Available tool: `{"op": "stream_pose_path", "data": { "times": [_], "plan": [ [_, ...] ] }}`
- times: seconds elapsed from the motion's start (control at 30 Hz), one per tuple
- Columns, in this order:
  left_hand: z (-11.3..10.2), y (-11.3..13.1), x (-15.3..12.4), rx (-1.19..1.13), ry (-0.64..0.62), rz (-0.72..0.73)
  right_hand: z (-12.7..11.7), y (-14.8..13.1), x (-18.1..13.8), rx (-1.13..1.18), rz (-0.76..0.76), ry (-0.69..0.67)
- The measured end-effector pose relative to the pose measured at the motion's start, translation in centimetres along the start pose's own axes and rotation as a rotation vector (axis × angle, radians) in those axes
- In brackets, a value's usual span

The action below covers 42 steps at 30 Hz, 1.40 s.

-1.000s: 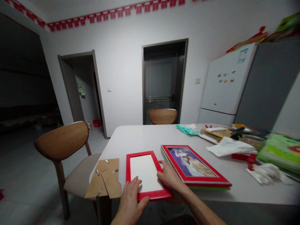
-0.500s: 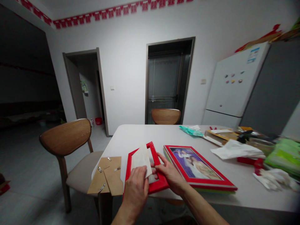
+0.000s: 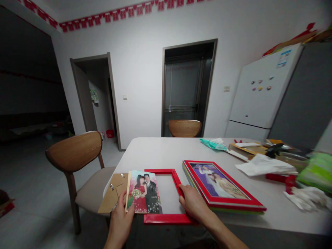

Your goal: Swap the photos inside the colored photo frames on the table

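Observation:
My left hand (image 3: 121, 209) grips a printed photo (image 3: 145, 193) by its left edge, face up, with a pale board edge along that side. The photo shows two people, one in a red dress, one in a dark suit. It covers the left part of an empty red picture frame (image 3: 169, 219), whose right bar my right hand (image 3: 192, 202) grips with closed fingers. Partly under the photo lies a brown backing board (image 3: 107, 204) with metal clips. To the right, a framed photo with a red border (image 3: 233, 205) tops a small stack.
White paper (image 3: 264, 165), a teal packet (image 3: 214, 144), white gloves (image 3: 308, 200) and a green bag (image 3: 317, 174) crowd the table's right side. A wooden chair (image 3: 75, 152) stands at the left, another chair (image 3: 185, 128) behind the table.
The photo has come out of the frame opening, moved left and now shows its picture side. The red frame has turned flatter and squarer; my right hand still holds its right bar.

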<state>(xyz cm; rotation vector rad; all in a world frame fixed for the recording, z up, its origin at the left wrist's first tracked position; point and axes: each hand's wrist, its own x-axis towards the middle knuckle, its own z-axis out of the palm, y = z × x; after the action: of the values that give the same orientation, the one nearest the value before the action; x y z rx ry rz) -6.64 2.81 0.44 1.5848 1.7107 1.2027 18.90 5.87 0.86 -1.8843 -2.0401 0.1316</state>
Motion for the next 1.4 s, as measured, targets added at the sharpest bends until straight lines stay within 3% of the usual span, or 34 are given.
{"op": "stream_pose_path", "data": {
  "times": [0.13,0.3,0.4,0.53,0.67,0.8,1.03,1.1,1.2,1.3,1.4],
  "plan": [
    [0.3,0.9,-0.1,0.264,-0.074,0.068,0.4,0.0,-0.2,-0.048,-0.023,0.030],
    [0.4,0.5,0.0,0.363,-0.018,0.162,0.5,-0.4,-0.5,-0.054,-0.039,0.075],
    [0.6,0.1,-0.3,0.420,-0.013,0.291,0.5,-0.7,-0.6,-0.026,-0.085,0.082],
    [0.9,0.4,-0.8,0.528,-0.145,0.479,0.7,-1.1,-0.7,0.042,-0.131,0.049],
    [1.4,0.8,-0.7,0.693,-0.319,0.427,0.7,-1.1,-0.9,0.056,-0.147,0.052],
    [2.2,0.0,-0.2,0.737,-0.322,0.427,0.6,-1.1,-1.0,0.049,-0.161,0.037],
    [2.0,-1.2,0.9,0.507,-0.052,0.591,0.4,-1.5,-0.9,0.086,-0.142,0.103],
    [1.2,-0.5,1.3,0.370,0.040,0.549,-0.1,-2.2,-1.0,0.178,-0.170,0.164],
    [0.1,0.9,1.7,0.156,0.194,0.350,-1.0,-3.7,-1.2,0.445,-0.236,0.172],
    [0.1,1.9,1.6,-0.112,0.306,0.150,-0.9,-5.5,-1.3,0.814,-0.196,-0.021],
    [1.8,2.5,0.8,-0.461,0.232,0.016,0.4,-6.9,-1.2,1.187,0.024,-0.296]
  ]
}}
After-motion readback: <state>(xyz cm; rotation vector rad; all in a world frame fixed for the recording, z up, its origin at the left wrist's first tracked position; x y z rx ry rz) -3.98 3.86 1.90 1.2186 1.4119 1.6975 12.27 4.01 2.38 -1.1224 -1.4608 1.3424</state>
